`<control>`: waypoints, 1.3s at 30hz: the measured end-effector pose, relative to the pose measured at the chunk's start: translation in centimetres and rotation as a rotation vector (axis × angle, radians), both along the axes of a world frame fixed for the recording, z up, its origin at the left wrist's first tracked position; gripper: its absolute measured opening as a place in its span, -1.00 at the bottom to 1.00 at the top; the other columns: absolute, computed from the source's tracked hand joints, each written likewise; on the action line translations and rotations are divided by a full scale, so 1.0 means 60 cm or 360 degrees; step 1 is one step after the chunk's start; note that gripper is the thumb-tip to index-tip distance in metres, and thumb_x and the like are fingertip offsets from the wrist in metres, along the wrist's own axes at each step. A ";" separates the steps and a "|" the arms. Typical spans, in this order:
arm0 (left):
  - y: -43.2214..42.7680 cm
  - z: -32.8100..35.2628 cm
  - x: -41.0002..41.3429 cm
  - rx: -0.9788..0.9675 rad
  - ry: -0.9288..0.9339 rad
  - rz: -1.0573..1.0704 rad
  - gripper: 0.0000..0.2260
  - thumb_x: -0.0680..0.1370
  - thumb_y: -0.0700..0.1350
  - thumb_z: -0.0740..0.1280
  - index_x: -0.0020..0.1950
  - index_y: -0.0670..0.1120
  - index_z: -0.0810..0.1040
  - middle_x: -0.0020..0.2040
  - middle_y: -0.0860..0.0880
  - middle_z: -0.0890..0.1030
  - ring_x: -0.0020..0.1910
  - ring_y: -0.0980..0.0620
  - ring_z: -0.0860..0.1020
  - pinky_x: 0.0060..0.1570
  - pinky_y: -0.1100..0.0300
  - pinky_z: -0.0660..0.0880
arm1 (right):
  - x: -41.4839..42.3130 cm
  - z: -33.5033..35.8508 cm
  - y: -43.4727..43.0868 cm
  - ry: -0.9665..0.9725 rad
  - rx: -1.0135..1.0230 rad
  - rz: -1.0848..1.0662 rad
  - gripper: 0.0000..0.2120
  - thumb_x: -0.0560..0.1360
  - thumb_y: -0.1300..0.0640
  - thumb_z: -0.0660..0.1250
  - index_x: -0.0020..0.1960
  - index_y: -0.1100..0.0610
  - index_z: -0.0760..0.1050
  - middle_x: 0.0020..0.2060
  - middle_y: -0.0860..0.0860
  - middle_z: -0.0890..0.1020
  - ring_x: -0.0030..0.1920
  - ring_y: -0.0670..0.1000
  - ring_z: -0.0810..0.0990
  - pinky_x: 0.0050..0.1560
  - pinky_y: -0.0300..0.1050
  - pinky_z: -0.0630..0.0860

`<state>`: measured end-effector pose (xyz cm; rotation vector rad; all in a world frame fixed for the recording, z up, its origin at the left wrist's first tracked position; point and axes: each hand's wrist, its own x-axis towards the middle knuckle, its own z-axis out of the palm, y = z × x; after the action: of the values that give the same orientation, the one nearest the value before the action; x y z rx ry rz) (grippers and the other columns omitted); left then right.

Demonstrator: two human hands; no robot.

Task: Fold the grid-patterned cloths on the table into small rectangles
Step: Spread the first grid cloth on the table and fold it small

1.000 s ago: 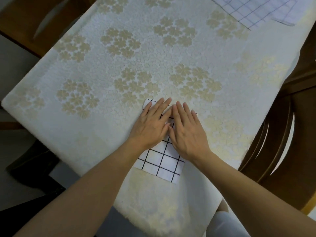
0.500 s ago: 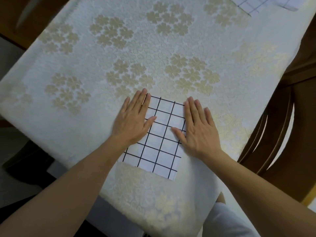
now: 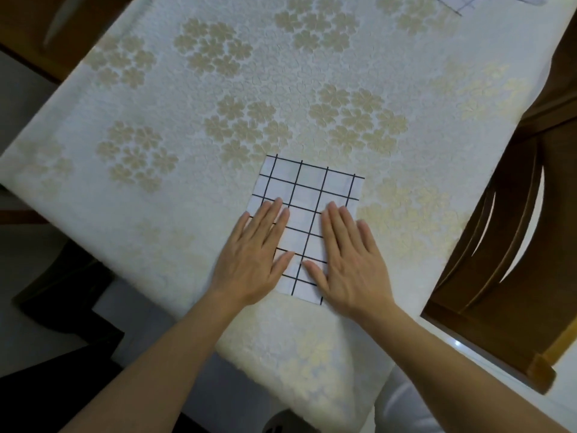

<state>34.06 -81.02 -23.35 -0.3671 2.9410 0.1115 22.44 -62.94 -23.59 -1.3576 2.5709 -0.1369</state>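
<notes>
The left hand (image 3: 253, 254) is lying flat on the left side of the folded grid cloth (image 3: 312, 195), fingers straight and pressing down, its outer edge spilling onto the tabletop (image 3: 187, 104). The cloth is sitting near the tabletop's near edge as 1 neat rectangle, its far half showing bare. The right hand (image 3: 349, 257) is pressing flat on the cloth's right side; the 2 hands are lying apart, thumbs pointing inward with a strip of grid between them, gripping nothing. Right of the cloth, a wooden chair (image 3: 499, 260) is standing beside the tabletop. Far beyond the cloth, to its right, a second grid cloth (image 3: 452, 3) is peeking in. The fabric is looking thin, light and limp, probably creasing easily yet springing open; pinching the 2 corners of a short edge seems the best hold for any further fold.
</notes>
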 end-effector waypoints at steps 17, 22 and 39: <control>-0.039 0.081 -0.071 0.0090 0.0219 -0.0132 -0.55 0.60 -0.09 0.15 0.43 -0.26 0.42 0.40 -0.20 0.48 0.39 -0.14 0.44 0.40 -0.07 0.37 | -0.075 0.050 0.003 -0.0094 -0.0114 -0.0010 -0.43 0.65 -0.07 0.05 0.55 0.24 0.25 0.50 0.20 0.35 0.52 0.21 0.28 0.48 0.19 0.29; -0.077 0.074 -0.154 0.0099 0.0316 -0.0339 -0.64 0.51 -0.19 0.26 0.29 -0.22 0.54 0.21 -0.15 0.59 0.19 -0.12 0.55 0.23 0.01 0.47 | -0.137 0.053 -0.044 -0.0038 -0.0227 -0.0011 -0.53 0.50 0.13 0.38 0.37 0.24 0.45 0.23 0.21 0.56 0.24 0.26 0.54 0.21 0.14 0.51; -0.144 0.066 -0.265 0.0218 0.0169 -0.0651 -0.79 0.41 -0.21 0.31 0.04 -0.16 0.54 -0.17 -0.09 0.50 -0.23 -0.10 0.45 -0.24 -0.05 0.48 | -0.216 0.078 -0.161 -0.0386 0.0048 -0.0188 -0.70 0.56 -0.07 0.30 0.23 0.05 0.43 0.11 0.02 0.54 0.13 0.08 0.48 0.12 -0.01 0.35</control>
<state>18.15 -89.64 -19.40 0.2678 3.0175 0.2816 9.48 -72.58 -18.90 -1.1035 2.4372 -0.2645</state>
